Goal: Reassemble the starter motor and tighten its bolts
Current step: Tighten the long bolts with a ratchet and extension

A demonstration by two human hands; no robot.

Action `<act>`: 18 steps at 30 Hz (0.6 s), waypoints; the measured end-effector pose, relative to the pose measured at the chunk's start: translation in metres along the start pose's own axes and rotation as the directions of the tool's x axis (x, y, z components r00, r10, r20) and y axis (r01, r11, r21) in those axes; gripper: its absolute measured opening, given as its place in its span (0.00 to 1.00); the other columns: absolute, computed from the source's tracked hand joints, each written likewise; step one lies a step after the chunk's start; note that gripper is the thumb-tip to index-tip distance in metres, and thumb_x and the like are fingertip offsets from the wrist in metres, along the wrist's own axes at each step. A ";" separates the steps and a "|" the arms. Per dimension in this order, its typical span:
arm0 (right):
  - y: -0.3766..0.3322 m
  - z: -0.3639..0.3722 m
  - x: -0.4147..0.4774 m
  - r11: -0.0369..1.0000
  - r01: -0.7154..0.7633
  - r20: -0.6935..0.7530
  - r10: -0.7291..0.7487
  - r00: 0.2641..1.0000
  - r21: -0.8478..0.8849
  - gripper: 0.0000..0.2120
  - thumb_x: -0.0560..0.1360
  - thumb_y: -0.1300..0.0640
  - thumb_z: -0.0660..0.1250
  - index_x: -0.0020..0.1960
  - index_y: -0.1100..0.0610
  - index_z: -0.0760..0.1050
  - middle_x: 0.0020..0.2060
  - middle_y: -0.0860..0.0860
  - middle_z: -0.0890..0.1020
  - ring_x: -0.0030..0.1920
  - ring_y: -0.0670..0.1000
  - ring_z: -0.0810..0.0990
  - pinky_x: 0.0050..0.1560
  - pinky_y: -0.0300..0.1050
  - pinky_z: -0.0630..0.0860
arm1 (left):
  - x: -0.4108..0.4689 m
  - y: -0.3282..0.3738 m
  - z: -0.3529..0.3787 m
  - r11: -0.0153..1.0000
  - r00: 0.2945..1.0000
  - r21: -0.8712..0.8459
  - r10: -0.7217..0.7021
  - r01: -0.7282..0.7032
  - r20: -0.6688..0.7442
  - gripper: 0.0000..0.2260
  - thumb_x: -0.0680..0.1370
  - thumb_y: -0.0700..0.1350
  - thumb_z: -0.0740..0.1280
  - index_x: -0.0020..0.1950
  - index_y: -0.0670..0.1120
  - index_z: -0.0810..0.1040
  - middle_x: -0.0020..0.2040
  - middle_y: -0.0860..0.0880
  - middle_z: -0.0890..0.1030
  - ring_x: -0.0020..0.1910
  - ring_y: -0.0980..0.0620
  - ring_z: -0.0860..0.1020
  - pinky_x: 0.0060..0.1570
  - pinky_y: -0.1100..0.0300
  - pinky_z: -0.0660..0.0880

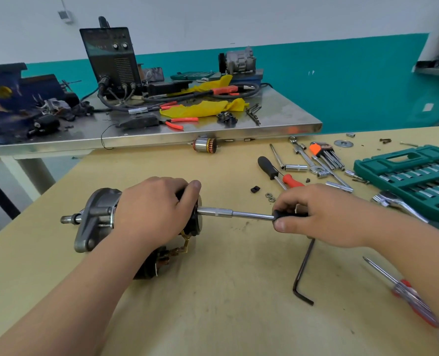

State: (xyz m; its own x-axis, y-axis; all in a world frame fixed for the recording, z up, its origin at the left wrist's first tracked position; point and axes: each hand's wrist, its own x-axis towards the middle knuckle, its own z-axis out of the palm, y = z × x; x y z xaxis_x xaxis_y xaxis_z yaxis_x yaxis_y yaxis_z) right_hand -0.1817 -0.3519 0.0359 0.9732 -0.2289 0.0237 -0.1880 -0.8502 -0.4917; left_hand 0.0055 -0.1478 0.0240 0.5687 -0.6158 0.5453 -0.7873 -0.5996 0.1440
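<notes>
The starter motor is lying on its side on the surface. The left hand is wrapping around its body and holding it down. The right hand is gripping the black handle of the long driver, whose tip is sitting at the motor's end. I think a bolt is getting tightened, and the next move is calling for straight, steady turns. Two small nuts and a bent key are lying near, not blocking anything

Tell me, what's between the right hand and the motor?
The head view shows a nut driver, its steel shaft running from the right hand to the starter motor.
</notes>
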 end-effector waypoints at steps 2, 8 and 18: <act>-0.002 -0.004 -0.001 0.999 -0.028 0.007 0.027 1.000 0.037 0.07 0.70 0.39 0.71 0.45 0.36 0.75 0.41 0.35 0.79 0.42 0.36 0.78 0.36 0.35 0.74 | -0.004 -0.001 -0.003 0.997 0.997 -0.024 0.078 -0.078 -0.010 0.25 0.77 0.65 0.46 0.40 0.55 0.78 0.33 0.57 0.78 0.35 0.56 0.75 0.29 0.63 0.63; -0.002 -0.001 -0.007 0.999 -0.028 -0.016 0.027 0.999 -0.028 0.11 0.68 0.45 0.75 0.42 0.42 0.74 0.38 0.39 0.79 0.39 0.35 0.76 0.36 0.30 0.72 | -0.015 -0.009 -0.013 0.905 0.907 -0.098 0.420 -0.415 0.038 0.22 0.73 0.66 0.59 0.58 0.54 0.79 0.52 0.59 0.81 0.45 0.54 0.81 0.37 0.59 0.74; 0.002 0.008 -0.018 0.985 -0.171 0.069 0.168 0.983 0.037 0.09 0.77 0.40 0.60 0.43 0.39 0.76 0.36 0.43 0.80 0.35 0.42 0.78 0.37 0.44 0.77 | -0.010 0.005 0.000 0.879 0.854 -0.038 0.472 -0.476 0.219 0.21 0.75 0.64 0.52 0.50 0.58 0.82 0.50 0.57 0.80 0.43 0.53 0.80 0.40 0.58 0.73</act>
State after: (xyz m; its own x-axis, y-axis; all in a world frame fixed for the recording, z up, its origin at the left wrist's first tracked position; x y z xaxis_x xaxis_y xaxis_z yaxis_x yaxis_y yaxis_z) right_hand -0.1987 -0.3456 0.0280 0.9346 -0.3352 -0.1193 -0.3463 -0.7803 -0.5208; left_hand -0.0039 -0.1446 0.0189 0.1666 -0.9209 0.3524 -0.9714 -0.2146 -0.1016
